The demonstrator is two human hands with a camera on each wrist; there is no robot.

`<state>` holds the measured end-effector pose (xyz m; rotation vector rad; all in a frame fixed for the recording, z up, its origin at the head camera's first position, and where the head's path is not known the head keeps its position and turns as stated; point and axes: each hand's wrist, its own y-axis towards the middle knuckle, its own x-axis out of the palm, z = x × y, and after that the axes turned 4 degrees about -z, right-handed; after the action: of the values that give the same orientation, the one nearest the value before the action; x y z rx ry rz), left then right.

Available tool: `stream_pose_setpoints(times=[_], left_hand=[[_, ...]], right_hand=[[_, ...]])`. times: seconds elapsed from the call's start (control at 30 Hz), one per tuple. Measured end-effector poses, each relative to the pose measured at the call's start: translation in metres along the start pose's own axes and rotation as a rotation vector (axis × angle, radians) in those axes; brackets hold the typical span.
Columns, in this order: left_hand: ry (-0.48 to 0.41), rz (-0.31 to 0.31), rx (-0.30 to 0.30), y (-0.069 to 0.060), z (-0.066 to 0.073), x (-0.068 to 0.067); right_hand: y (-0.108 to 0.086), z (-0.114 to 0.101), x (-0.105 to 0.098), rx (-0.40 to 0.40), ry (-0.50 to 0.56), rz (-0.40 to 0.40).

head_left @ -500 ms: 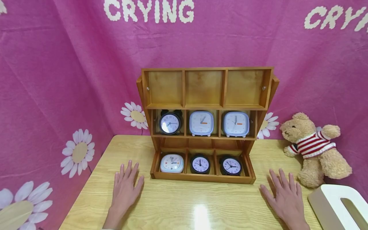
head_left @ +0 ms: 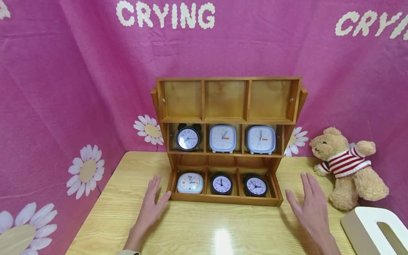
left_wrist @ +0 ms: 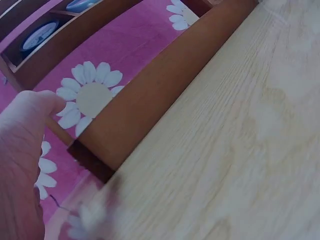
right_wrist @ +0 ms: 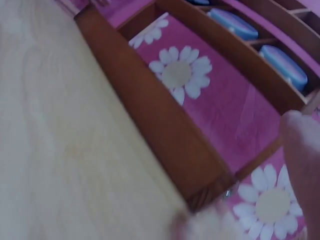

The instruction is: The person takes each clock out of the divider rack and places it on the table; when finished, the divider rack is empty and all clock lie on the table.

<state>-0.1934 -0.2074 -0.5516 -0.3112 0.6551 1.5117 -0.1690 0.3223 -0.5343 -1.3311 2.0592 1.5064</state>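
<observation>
From where I stand, the pink cloth [head_left: 255, 49] covers the back and sides of the area, printed with daisies [head_left: 87, 170] and white lettering [head_left: 174, 16] that reads "CRYING"; a second print [head_left: 384, 24], cut off at the right edge of the head view, reads "CRYI". The wood-grain table [head_left: 191, 226] lies in front. The wooden rack [head_left: 223, 200] stands on the table in three tiers of three compartments; its middle and bottom tiers contain six clocks [head_left: 261, 139], one per compartment. The teddy bear [head_left: 350, 163], in a red-and-white striped shirt, sits tilted to the right of the rack. The white box [head_left: 366, 219], slotted on top, is in front of the bear. The right hand [head_left: 310, 209] is extended, thumb apart from the fingers, near the rack's right end. The left hand [head_left: 149, 207] is extended, thumb apart, at the rack's left front corner; I cannot tell whether the thumb touches it. Middle tier, left to right: a black twin-bell clock [head_left: 188, 138], two pale-blue clocks [head_left: 222, 138]. Bottom tier: a white clock [head_left: 190, 183], two round black clocks [head_left: 221, 184]; several dials carry numerals, some too small to read
</observation>
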Motion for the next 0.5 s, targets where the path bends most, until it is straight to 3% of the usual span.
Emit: stream_pose_setpoints(times=[0.2, 0.33, 0.5], left_hand=[[-0.196, -0.046, -0.077, 0.005, -0.003, 0.019], [-0.241, -0.029, -0.111, 0.011, -0.006, 0.029], [-0.292, 0.003, -0.100, 0.016, -0.005, 0.035]], right_hand=[[0.025, -0.030, 0.006, -0.195, 0.175, 0.218], [0.052, -0.051, 0.009, -0.259, 0.253, 0.265], [0.079, -0.072, 0.013, -0.264, 0.311, 0.280]])
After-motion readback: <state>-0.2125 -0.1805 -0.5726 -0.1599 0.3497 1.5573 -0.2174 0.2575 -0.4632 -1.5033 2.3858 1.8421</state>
